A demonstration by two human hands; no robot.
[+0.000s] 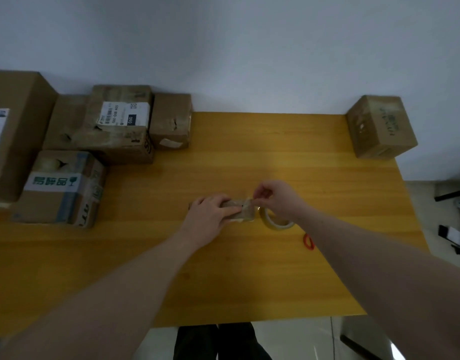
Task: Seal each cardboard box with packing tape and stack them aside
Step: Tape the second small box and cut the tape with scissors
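Mid-table, the left hand (210,213) presses flat on the small cardboard box (240,210); the right hand (273,196) pinches the tape end (249,203) — slack could wrinkle it, sticking crooked.

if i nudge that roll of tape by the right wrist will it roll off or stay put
The roll of tape seems to lie flat on the table, so a nudge would likely slide it, not roll it. It looks thin and hollow, so probably light. Tipped on edge, it could roll toward the red scissors.
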